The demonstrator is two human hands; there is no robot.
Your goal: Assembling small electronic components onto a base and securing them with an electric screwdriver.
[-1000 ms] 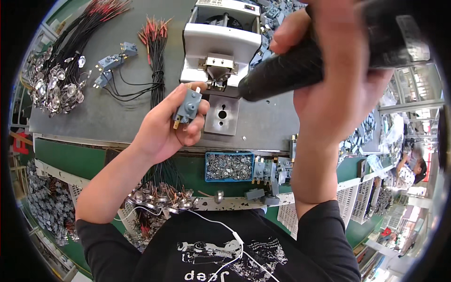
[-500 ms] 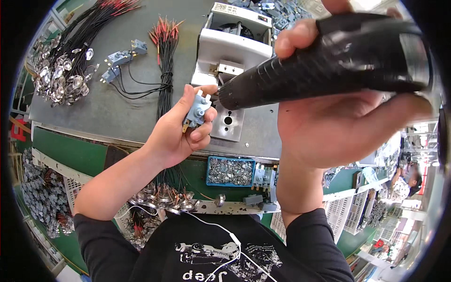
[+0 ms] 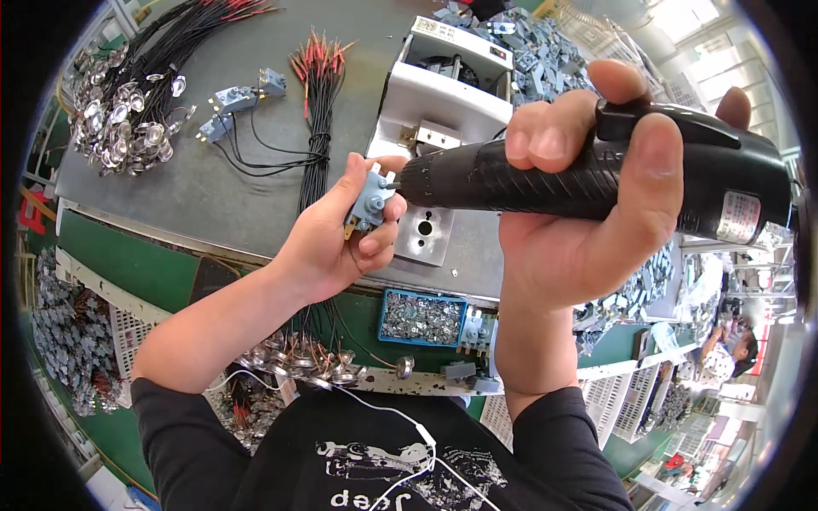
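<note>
Head view. The left hand (image 3: 328, 247) holds a blue-grey switch housing (image 3: 371, 204) between thumb and fingers, above the near edge of the grey worktable (image 3: 230, 200). The housing is tilted, with pale terminals at its far end and a brass-coloured terminal at its near left corner. The right hand (image 3: 567, 247) grips a black electric screwdriver (image 3: 469, 177), fingers wrapped over the body and thumb along the near side. The tool points left; its bit (image 3: 394, 185) reaches the far right part of the housing. Whether the bit is seated in a screw cannot be told.

Beyond the hands is a white bench machine (image 3: 447, 102); a steel plate (image 3: 436, 244) with round holes lies at its near side. To the left of the machine lies a bundle of black wires (image 3: 317, 166) with red tips. Farther left, wired blue-grey housings (image 3: 234, 98) rest near a cluster of metal discs (image 3: 132, 128). Near the person, a blue tray (image 3: 381, 317) contains small metal pieces (image 3: 422, 317); further housings (image 3: 479, 330) are just right of it.
</note>
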